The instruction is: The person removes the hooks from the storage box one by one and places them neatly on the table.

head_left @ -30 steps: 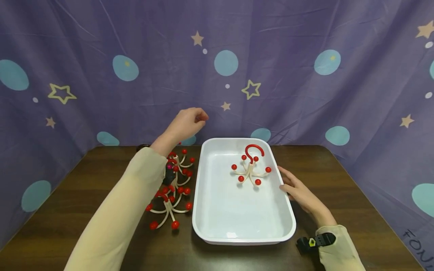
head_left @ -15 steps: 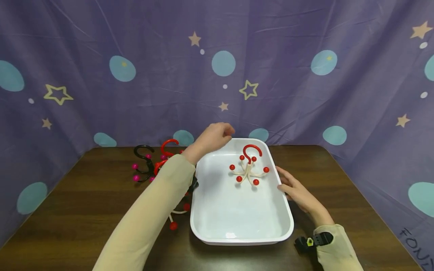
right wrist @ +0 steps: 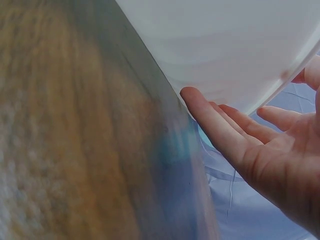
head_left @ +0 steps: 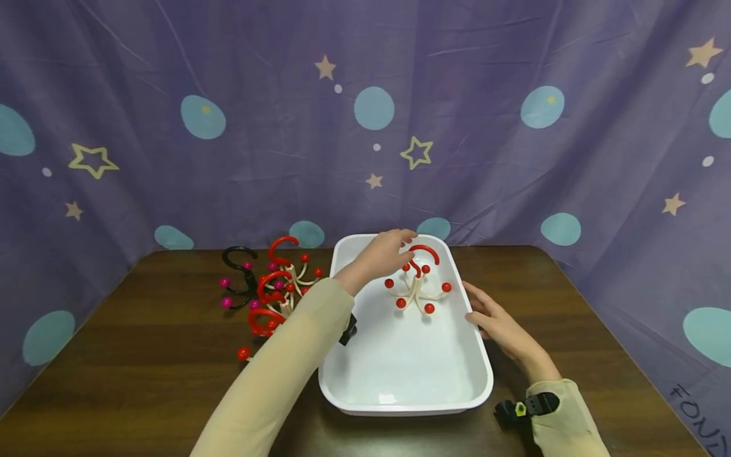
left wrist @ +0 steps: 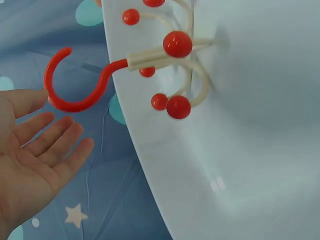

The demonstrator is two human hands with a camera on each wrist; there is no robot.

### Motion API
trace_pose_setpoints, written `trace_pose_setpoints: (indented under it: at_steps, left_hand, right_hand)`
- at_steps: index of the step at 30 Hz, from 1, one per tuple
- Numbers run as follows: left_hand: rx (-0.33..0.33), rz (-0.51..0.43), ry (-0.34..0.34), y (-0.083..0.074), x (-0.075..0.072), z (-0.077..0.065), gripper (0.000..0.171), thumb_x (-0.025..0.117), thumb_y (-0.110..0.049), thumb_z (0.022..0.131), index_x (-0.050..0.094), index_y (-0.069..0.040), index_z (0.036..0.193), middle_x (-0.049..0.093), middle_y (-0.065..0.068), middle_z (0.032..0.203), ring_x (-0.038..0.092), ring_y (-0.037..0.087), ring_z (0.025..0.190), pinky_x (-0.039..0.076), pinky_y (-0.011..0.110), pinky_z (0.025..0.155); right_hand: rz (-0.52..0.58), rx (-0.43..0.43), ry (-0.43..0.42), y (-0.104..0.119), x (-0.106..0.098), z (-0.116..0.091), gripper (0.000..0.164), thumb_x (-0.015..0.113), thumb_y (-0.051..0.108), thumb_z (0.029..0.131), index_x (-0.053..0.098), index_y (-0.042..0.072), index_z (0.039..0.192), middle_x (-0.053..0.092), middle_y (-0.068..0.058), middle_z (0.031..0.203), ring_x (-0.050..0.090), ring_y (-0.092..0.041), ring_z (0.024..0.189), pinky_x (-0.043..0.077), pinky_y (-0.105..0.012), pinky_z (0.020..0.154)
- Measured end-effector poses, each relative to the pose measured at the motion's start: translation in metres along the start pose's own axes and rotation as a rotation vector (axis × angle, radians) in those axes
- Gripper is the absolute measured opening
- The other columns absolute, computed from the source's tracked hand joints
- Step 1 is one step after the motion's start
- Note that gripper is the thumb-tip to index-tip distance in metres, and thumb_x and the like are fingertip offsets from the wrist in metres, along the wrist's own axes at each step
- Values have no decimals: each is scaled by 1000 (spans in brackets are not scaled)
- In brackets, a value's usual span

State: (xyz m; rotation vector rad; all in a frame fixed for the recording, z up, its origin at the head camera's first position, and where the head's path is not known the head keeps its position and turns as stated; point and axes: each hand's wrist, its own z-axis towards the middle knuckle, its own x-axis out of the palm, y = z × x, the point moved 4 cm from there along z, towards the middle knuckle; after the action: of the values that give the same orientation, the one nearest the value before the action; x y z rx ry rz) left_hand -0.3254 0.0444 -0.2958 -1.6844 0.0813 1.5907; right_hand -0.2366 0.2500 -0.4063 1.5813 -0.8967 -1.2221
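Inside the white tray (head_left: pixel 394 362) stands a hook hanger (head_left: pixel 417 283) with a red top hook and several cream arms tipped with red balls. My left hand (head_left: pixel 384 255) is over the tray's far part, next to that hook. In the left wrist view its fingers (left wrist: pixel 62 145) are spread and relaxed, the thumb right at the bend of the red hook (left wrist: pixel 75 106), and nothing is gripped. My right hand (head_left: pixel 505 327) rests at the tray's right side. In the right wrist view its straight fingers (right wrist: pixel 215 120) lie along the outer wall, the thumb up by the rim.
Left of the tray, several more hook hangers (head_left: pixel 287 308) with red hooks stand close together on the brown table (head_left: pixel 143 355), partly hidden by my left sleeve (head_left: pixel 285 368). A black hanger (head_left: pixel 249 279) with pink balls stands behind them. A purple curtain (head_left: pixel 257 158) hangs behind the table.
My left hand has come from above the hangers on the left, rightward and down to the hook of the hanger in the tray. The right hand stays at the tray's side.
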Motion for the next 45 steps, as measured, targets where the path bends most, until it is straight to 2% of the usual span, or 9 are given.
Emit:
trace_pose_setpoints:
  at_steps: [4, 9, 16, 22, 29, 37, 45]
  left_hand:
    - [3, 24, 4, -2, 6, 1, 42, 53, -16, 91, 46, -8, 132, 54, 8, 127, 52, 20, 115, 41, 30, 96]
    - [14, 31, -20, -4, 8, 2, 36, 53, -12, 90, 53, -8, 126, 58, 7, 118, 54, 18, 108, 41, 30, 95]
    - [2, 11, -91, -6, 8, 2, 23, 52, -4, 88, 63, -8, 108, 63, 6, 99, 54, 16, 86, 45, 26, 80]
    - [2, 6, -125, -6, 7, 0, 21, 52, -2, 88, 65, -8, 103, 65, 4, 97, 55, 15, 84, 46, 24, 77]
    - [11, 29, -144, -5, -1, -4, 20, 52, -2, 88, 65, -7, 102, 66, 5, 96, 58, 16, 86, 47, 27, 79]
    - [6, 18, -166, -3, -16, -6, 20, 53, -2, 88, 65, -8, 102, 66, 4, 95, 56, 15, 81, 46, 25, 73]
    - [-53, -48, -155, -4, -37, -11, 19, 52, -5, 90, 64, -9, 104, 65, 5, 95, 56, 15, 71, 46, 21, 63]
  right_hand:
    - [4, -6, 1, 0, 1, 0, 64, 45, 8, 89, 15, 14, 146, 34, -31, 134, 55, -33, 103, 52, -43, 76]
    - [10, -13, 3, 1, 1, 1, 64, 45, 8, 90, 15, 14, 146, 34, -31, 134, 54, -33, 103, 52, -43, 76]
    - [24, -24, 8, 4, 2, 1, 64, 45, 8, 89, 14, 13, 146, 34, -32, 135, 54, -33, 103, 52, -42, 75]
    - [31, -37, 12, 4, 2, 2, 65, 45, 7, 89, 14, 13, 146, 34, -32, 134, 54, -32, 102, 53, -42, 74]
    - [17, -42, 9, 5, 2, 1, 64, 45, 7, 90, 15, 13, 146, 34, -32, 134, 54, -33, 103, 53, -43, 74]
    - [27, -61, 17, 6, 1, -1, 64, 45, 7, 90, 13, 9, 146, 33, -35, 133, 55, -31, 101, 53, -41, 72]
    - [40, -58, 22, 5, 1, -2, 64, 45, 6, 91, 13, 9, 146, 32, -35, 134, 55, -31, 101, 53, -41, 72]
